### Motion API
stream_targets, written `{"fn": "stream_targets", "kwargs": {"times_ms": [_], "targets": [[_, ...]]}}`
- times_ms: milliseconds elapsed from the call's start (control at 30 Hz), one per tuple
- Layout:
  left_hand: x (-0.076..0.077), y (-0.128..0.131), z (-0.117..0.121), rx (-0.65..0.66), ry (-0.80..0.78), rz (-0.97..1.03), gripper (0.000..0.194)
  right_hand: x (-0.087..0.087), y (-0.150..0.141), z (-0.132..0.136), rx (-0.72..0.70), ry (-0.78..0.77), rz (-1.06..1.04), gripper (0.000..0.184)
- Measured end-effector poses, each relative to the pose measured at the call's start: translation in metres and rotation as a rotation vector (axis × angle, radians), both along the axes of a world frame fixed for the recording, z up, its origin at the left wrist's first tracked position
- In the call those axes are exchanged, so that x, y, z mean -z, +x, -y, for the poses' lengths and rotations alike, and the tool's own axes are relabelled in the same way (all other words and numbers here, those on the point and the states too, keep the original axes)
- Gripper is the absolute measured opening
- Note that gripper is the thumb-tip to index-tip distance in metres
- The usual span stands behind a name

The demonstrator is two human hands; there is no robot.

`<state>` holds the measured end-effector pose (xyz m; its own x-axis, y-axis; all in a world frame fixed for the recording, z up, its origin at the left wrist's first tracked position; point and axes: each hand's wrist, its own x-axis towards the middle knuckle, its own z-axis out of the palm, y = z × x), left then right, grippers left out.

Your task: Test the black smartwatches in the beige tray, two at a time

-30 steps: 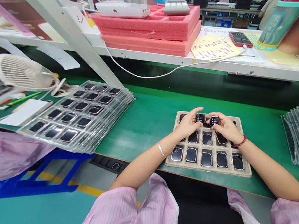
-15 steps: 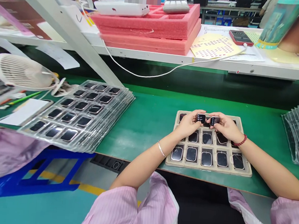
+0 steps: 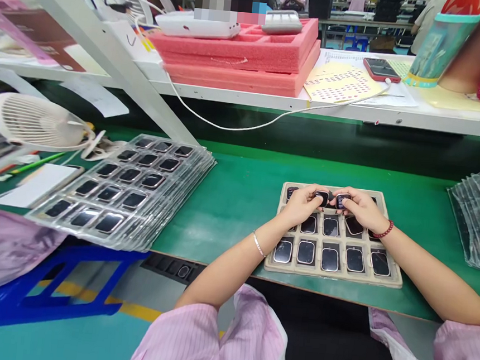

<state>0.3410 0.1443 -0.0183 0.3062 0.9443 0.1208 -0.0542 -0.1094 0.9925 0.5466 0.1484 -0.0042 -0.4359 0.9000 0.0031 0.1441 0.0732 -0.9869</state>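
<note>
Two lit smartwatch bodies are held side by side over the back row of a beige tray (image 3: pixel 332 275). My left hand (image 3: pixel 304 203) is closed on one smartwatch (image 3: pixel 321 197), its thumb on the screen. In my right hand (image 3: pixel 359 205) is the other smartwatch (image 3: pixel 342 201), likewise with the thumb against its screen. Several dark-screened watch bodies sit in the tray's compartments, such as the front-row watch (image 3: pixel 330 259). One watch (image 3: pixel 354 226) in the middle row lies tilted. My hands and wrists hide parts of the back and middle rows.
To the left stands a stack of clear trays (image 3: pixel 129 176) bearing watches, with a white fan (image 3: pixel 39 122) beyond it. Another clear-tray stack (image 3: pixel 477 223) is at the right edge. Overhead, a shelf (image 3: pixel 264 100) carries pink foam (image 3: pixel 232 78); a white cable (image 3: pixel 244 130) droops from it.
Both hands keep their watches over the tray's back row, with the watches tipped slightly. The whole view has shifted a little, so the scene sits slightly lower.
</note>
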Motion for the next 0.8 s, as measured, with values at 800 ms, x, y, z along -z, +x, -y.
{"fn": "stream_targets", "kwargs": {"times_ms": [800], "targets": [[0.0028, -0.0010, 0.0006, -0.003, 0.019, -0.028, 0.024, 0.0005, -0.0004, 0.0000, 0.003, 0.006, 0.026, 0.025]]}}
